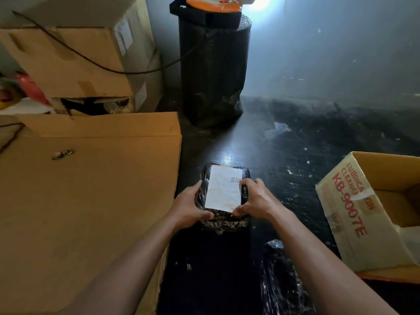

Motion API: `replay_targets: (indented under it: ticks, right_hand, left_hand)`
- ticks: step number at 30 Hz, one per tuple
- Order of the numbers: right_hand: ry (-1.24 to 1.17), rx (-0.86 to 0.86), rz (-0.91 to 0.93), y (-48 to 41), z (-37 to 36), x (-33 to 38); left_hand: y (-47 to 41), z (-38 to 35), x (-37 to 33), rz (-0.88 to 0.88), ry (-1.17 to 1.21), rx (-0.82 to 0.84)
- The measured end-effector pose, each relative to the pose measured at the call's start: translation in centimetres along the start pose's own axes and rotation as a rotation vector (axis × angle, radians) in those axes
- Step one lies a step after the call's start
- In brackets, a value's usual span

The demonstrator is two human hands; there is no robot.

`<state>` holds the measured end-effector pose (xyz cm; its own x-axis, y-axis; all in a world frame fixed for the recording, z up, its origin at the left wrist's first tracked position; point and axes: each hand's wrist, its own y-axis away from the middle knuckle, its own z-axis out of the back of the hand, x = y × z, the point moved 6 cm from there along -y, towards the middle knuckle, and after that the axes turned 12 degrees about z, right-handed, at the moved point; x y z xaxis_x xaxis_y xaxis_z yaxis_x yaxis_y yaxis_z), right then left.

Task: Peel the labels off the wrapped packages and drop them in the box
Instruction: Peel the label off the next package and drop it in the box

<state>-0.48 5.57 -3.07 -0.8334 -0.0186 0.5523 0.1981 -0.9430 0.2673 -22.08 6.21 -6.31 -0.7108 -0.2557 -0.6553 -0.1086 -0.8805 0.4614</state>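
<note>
A small package wrapped in black plastic film [223,220] is held over the dark floor in front of me. A white paper label [223,189] covers most of its top face. My left hand [193,206] grips the package's left side. My right hand [255,200] holds the right side, with its thumb at the label's near right corner and fingers on the label's right edge. An open cardboard box [345,212] with red print stands to the right, its inside partly visible.
A large closed cardboard box [91,196] lies at my left. Stacked cartons [75,62] with a black cable sit behind it. A tall black wrapped cylinder [212,71] stands ahead. More black-wrapped material [281,280] lies under my arms.
</note>
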Motion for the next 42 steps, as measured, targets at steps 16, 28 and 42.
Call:
replay_targets:
  ticks: [16,28,42]
  right_hand:
    - [-0.007,-0.144,0.072,-5.6,1.1,0.0]
    - [0.073,-0.250,0.141,-9.1,2.1,0.7]
    - [-0.008,-0.471,0.278,-7.9,1.8,0.9]
  left_hand:
    - [-2.5,-0.7,-0.3,0.000,0.064,0.184]
    - [-2.2,-1.1,0.1,0.006,0.163,0.154]
    - [-2.0,-1.1,0.7,0.016,0.195,0.071]
